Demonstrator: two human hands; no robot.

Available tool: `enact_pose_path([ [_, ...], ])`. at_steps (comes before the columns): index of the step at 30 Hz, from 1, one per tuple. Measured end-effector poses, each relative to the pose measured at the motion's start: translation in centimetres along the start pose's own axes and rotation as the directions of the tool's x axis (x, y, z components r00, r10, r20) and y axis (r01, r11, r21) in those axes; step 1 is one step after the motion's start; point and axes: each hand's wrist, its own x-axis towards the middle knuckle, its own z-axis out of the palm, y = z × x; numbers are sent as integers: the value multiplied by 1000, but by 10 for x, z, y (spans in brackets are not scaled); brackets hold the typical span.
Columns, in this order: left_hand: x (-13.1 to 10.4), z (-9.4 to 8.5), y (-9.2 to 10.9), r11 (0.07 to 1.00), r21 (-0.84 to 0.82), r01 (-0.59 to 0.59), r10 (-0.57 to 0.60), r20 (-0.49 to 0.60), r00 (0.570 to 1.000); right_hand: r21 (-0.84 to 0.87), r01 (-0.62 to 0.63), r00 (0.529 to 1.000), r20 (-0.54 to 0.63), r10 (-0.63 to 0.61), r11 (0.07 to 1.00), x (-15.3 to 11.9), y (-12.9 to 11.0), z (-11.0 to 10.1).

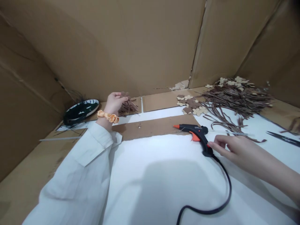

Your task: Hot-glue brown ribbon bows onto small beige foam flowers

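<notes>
My left hand (114, 103), with an orange scrunchie (108, 116) on the wrist, is closed at the back left. A brown flower-shaped cutout (125, 94) shows at its fingertips. Just below the fingers is a bunch of thin brown strips (128, 107); whether the hand also grips these is unclear. A black and orange glue gun (195, 131) lies on its side on the brown cardboard strip (154, 126) and white sheet, a small red light showing. My right hand (228, 147) has curled fingers, with its fingertips at the red switch on the glue gun's handle.
Brown and beige flower cutouts (191, 104) lie at the back, beside a large heap of brown strips (239, 97). Black tweezers (283, 138) are at far right. A plate (93, 104) with dark green strands sits left. The cord (211, 211) crosses the white sheet (140, 162). Cardboard walls (117, 43) enclose the space.
</notes>
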Motion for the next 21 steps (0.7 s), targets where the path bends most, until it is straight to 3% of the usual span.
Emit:
enact_pose_path([
  [5,21,-24,-22,982,188,2,15,-91,996,-58,-29,998,56,32,998,4,5,8],
  [12,42,-33,-46,857,513,-45,77,-42,996,-44,-23,998,61,26,999,7,7,10],
  [17,53,-43,-50,736,673,-79,174,-75,982,-52,-42,996,72,46,998,7,7,10],
  [21,64,-60,-43,696,698,-168,257,-24,966,-51,-36,996,75,40,998,8,9,14],
])
